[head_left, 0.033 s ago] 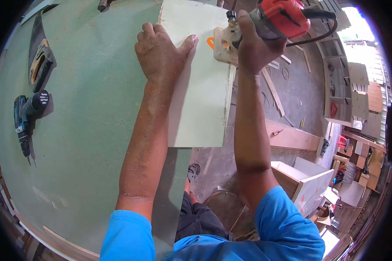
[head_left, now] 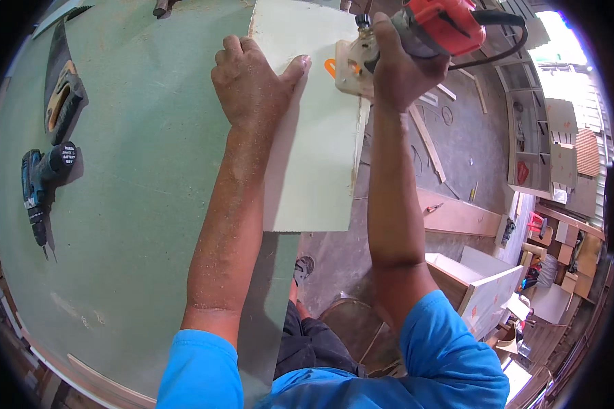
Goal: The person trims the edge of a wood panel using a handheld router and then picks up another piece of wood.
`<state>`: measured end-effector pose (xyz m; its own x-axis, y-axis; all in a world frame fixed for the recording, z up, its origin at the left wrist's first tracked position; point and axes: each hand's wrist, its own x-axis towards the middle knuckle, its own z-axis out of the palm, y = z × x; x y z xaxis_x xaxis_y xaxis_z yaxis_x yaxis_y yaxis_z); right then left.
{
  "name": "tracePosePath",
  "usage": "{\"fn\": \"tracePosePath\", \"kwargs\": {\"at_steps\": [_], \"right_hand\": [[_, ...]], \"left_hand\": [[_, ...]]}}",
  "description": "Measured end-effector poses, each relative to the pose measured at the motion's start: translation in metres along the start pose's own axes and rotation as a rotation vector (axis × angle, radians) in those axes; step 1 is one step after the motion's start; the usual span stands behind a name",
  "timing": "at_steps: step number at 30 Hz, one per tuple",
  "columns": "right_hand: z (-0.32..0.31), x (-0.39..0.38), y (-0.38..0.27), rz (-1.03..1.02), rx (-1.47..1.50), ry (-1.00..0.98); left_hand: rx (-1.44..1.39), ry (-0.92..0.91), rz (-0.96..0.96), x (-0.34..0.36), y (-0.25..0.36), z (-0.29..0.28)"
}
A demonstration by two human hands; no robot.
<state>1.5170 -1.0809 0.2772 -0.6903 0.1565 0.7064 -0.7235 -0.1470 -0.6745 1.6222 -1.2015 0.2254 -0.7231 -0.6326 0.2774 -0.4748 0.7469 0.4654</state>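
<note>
A long white board [head_left: 314, 163] lies on the green table and overhangs its right edge. My left hand [head_left: 252, 82] bears down on the board's left edge, the thumb stretched over its face and the fingers bent toward the table. My right hand [head_left: 406, 71] is closed around a trim router [head_left: 443, 27] with a red motor housing, a black cord and a pale base plate. That base plate sits at the board's right edge, partly over it; my hand covers much of the router's lower body, and the bit is hidden. An orange mark or part shows beside the plate.
At the table's [head_left: 136, 204] left lie a handsaw [head_left: 63, 92] and a teal cordless drill [head_left: 41, 180]. A dark tool end [head_left: 161, 8] shows at the far edge. To the right, wood strips [head_left: 426, 143], a white cabinet box [head_left: 488, 293] and shelving [head_left: 525, 123] stand about the floor.
</note>
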Motion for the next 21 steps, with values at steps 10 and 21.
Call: {"fn": "tracePosePath", "kwargs": {"at_steps": [10,21], "right_hand": [[0.016,0.022,0.032,0.068,-0.134,-0.011],[0.024,0.040,0.058,-0.002,-0.069,-0.031]], "left_hand": [[0.034,0.042,0.006,-0.001,-0.001,-0.001],[0.069,0.067,0.013,0.000,-0.001,0.002]]}}
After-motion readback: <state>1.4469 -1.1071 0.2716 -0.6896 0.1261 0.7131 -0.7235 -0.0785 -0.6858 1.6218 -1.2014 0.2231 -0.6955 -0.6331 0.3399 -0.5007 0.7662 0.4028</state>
